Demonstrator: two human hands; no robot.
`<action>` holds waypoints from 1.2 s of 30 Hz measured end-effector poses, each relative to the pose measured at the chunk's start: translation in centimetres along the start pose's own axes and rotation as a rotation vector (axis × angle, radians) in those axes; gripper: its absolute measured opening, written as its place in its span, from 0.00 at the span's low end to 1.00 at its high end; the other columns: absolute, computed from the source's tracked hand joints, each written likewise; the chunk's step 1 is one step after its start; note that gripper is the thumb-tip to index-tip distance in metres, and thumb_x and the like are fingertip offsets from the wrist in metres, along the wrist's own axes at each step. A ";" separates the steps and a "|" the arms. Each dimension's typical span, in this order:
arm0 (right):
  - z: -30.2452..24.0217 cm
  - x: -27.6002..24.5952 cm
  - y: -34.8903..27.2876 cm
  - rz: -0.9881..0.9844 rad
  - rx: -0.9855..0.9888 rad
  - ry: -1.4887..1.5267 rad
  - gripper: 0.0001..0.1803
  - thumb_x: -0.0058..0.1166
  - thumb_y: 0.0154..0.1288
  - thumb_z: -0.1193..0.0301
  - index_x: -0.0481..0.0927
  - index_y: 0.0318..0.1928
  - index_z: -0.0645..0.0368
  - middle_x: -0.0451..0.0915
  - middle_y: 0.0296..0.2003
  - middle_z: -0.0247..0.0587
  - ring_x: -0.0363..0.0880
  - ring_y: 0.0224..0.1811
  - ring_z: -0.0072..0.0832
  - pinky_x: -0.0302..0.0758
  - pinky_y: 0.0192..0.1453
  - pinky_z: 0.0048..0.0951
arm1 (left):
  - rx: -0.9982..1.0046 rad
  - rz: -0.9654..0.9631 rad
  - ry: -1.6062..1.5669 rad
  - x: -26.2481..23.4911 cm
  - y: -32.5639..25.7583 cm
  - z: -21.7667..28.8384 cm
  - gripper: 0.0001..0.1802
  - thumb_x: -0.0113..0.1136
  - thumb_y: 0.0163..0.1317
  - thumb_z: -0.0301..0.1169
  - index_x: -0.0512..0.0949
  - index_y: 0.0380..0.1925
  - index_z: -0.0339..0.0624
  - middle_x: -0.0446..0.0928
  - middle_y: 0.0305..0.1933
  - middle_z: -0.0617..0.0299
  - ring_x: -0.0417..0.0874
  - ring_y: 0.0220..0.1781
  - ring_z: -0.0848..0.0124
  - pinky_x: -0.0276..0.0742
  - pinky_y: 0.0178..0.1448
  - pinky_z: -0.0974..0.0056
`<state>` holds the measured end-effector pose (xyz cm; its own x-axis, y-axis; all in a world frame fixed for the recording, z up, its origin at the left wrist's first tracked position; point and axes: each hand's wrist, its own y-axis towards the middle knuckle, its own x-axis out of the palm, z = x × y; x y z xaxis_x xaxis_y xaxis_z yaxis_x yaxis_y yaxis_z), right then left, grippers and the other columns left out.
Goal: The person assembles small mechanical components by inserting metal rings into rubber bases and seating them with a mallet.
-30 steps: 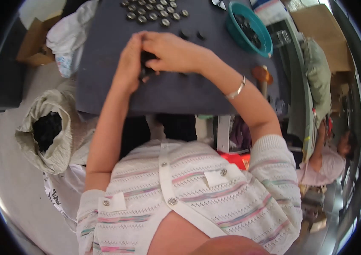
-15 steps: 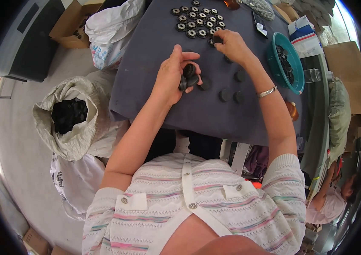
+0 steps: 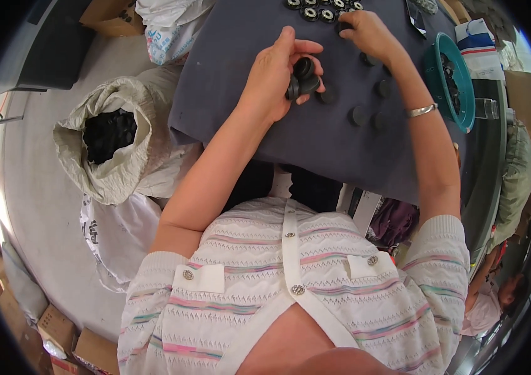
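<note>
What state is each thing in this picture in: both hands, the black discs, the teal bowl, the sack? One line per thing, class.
Left hand: closed around a few small black round discs, raised above the cloth.
Right hand: fingertips down on a disc beside the laid-out rows.
Loose black discs: lying flat, apart, on the grey table cloth.
Teal plastic bowl: holds dark parts.
Pale woven sack: open, holding black pieces.

Your left grip point(image 3: 278, 75) holds discs point(image 3: 303, 78) over the desk point(image 3: 240, 119); loose discs point(image 3: 365, 115) lie right, basin point(image 3: 450, 81) farther right, sack point(image 3: 109, 150) left.
</note>
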<state>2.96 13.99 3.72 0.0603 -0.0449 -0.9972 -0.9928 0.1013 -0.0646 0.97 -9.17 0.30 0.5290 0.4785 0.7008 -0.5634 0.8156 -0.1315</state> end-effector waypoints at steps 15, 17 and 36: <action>-1.1 0.3 -1.4 0.060 -0.081 -0.082 0.09 0.57 0.56 0.72 0.76 0.34 0.65 0.79 0.35 0.53 0.78 0.44 0.48 0.73 0.47 0.45 | -0.065 0.049 -0.014 -0.2 -0.4 -0.3 0.29 0.31 0.72 0.49 0.72 0.42 0.32 0.74 0.26 0.56 0.78 0.21 0.66 0.61 0.14 0.69; -0.7 0.1 -1.0 0.035 -0.063 -0.065 0.09 0.57 0.56 0.72 0.77 0.34 0.65 0.79 0.35 0.53 0.78 0.44 0.48 0.73 0.47 0.45 | -0.059 0.042 -0.016 -0.2 -0.3 -0.2 0.29 0.31 0.72 0.49 0.72 0.42 0.32 0.74 0.26 0.56 0.78 0.22 0.66 0.61 0.14 0.69; -9.7 -2.3 -8.7 0.225 0.021 -0.079 0.10 0.55 0.59 0.68 0.76 0.36 0.62 0.76 0.36 0.48 0.77 0.40 0.44 0.74 0.46 0.39 | -0.012 0.013 -0.016 -0.1 -0.2 -0.5 0.30 0.35 0.70 0.53 0.71 0.45 0.34 0.76 0.29 0.53 0.79 0.22 0.65 0.62 0.14 0.70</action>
<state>10.49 3.57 6.96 -0.1533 0.0585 -0.9865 -0.9798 0.1207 0.1594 1.38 -9.26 -0.10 0.5114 0.4841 0.7100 -0.5627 0.8131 -0.1491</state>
